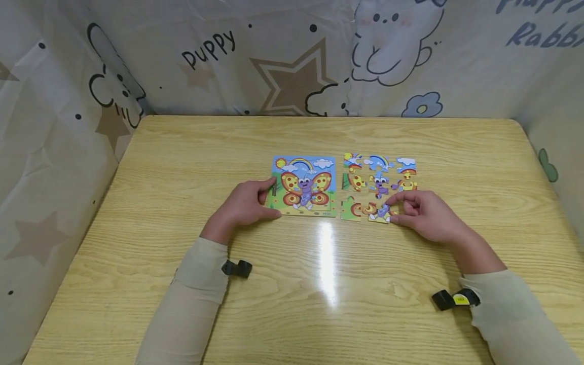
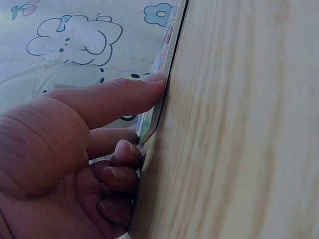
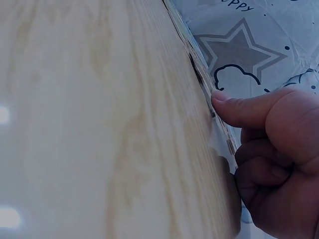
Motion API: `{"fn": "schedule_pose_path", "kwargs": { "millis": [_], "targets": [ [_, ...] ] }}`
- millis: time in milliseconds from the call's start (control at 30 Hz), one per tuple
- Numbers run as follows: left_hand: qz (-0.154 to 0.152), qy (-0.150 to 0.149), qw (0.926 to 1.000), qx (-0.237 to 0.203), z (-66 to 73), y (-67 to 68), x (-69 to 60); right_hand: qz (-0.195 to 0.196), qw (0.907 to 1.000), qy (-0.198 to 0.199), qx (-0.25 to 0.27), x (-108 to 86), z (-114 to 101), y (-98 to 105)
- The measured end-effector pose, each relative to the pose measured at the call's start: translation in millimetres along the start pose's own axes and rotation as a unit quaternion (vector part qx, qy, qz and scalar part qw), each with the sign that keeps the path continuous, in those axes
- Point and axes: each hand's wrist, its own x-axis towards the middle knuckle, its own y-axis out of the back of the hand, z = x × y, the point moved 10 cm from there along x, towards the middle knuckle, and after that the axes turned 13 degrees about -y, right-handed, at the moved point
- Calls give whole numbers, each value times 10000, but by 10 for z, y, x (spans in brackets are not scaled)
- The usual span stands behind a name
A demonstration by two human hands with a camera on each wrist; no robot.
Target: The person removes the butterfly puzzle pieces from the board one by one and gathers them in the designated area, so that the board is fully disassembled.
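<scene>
A square butterfly puzzle board (image 1: 301,177) lies flat on the table, its butterfly picture whole. My left hand (image 1: 242,204) holds it at the lower left corner, thumb on the front edge and fingers at the left side; in the left wrist view the thumb (image 2: 134,97) touches the board's edge. To the right, loose puzzle pieces (image 1: 378,162) are laid in spaced rows with matching picture parts. My right hand (image 1: 429,215) pinches the bottom middle puzzle piece (image 1: 379,214), showing the butterfly's feet, between thumb and forefinger. That hand partly hides the lower right piece.
The wooden table (image 1: 319,324) has a bright light streak below the board. A patterned cloth (image 1: 210,91) hangs behind and at both sides. Small black cameras (image 1: 237,268) are strapped at both wrists, over beige sleeves (image 1: 191,304).
</scene>
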Motion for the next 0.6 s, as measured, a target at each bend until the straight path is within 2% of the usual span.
{"fn": "schedule_pose_path", "kwargs": {
  "millis": [333,600],
  "targets": [
    [22,58,10000,-32,-10,-3,-7,129,9999,46,-104,3,7,3],
    [-6,65,10000,-56,0,-7,-6,335,9992,45,233,-15,-65,-31]
  ]
}}
